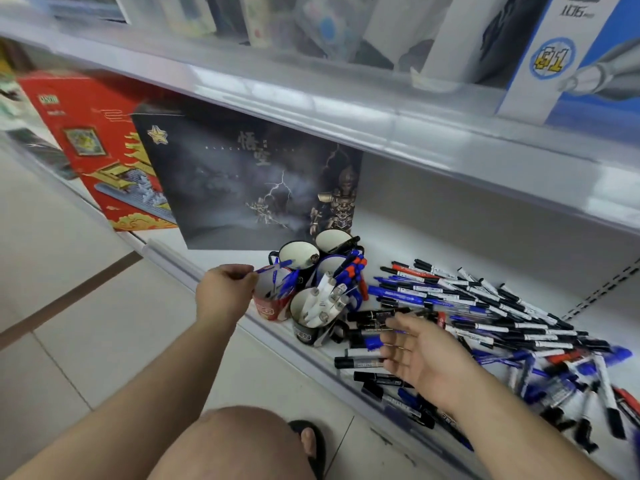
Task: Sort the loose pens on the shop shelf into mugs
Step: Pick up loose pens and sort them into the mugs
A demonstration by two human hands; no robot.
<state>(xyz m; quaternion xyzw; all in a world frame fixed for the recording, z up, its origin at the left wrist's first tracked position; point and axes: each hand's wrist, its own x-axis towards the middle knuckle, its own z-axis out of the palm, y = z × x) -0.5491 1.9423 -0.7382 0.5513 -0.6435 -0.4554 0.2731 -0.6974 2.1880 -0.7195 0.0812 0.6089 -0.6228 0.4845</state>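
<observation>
Several mugs stand in a cluster on the low white shelf (408, 251). My left hand (224, 293) pinches a blue pen (273, 265) at the rim of the red mug (272, 308), which holds other blue pens. In front stands a black mug (309, 332) filled with white pens. Behind it, a mug (327, 268) carries blue and orange pens. Two black mugs (298, 253) at the back look nearly empty. My right hand (422, 356) hovers open, fingers spread, over black markers (360, 362) at the left end of the loose pen pile (502, 320).
A dark picture box (242, 181) and a red box (100, 140) lean at the shelf's back left. An upper shelf (346, 98) overhangs the mugs. My knee (239, 445) and a sandalled foot (308, 441) are below, on the tiled floor.
</observation>
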